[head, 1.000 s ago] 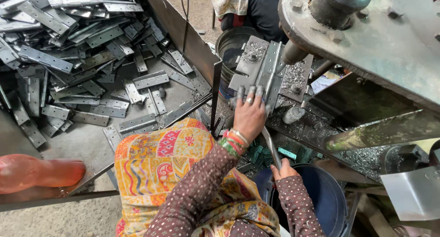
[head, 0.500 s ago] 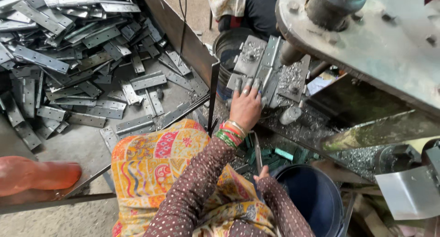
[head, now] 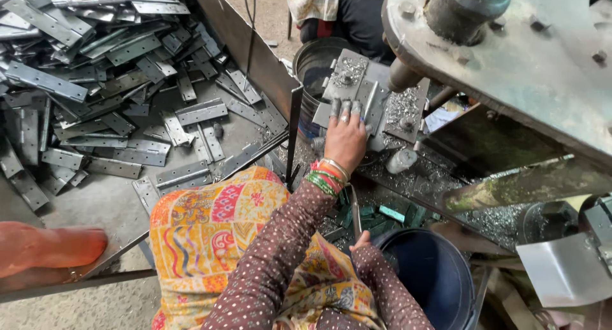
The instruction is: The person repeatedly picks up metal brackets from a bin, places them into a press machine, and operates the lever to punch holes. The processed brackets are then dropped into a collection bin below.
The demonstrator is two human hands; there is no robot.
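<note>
Heap of grey metal hinges (head: 95, 81) lay across left tray floor. Dark blue bucket (head: 427, 279) stood at lower right. Black drum (head: 319, 65) sat beyond. Metal shavings (head: 440, 177) littered machine base. Bent steel sheet (head: 564, 272) lay far right.

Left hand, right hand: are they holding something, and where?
Left hand presses flat on the metal piece in the jig, fingers on top. Right hand grips a thin rod's lower end.
</note>
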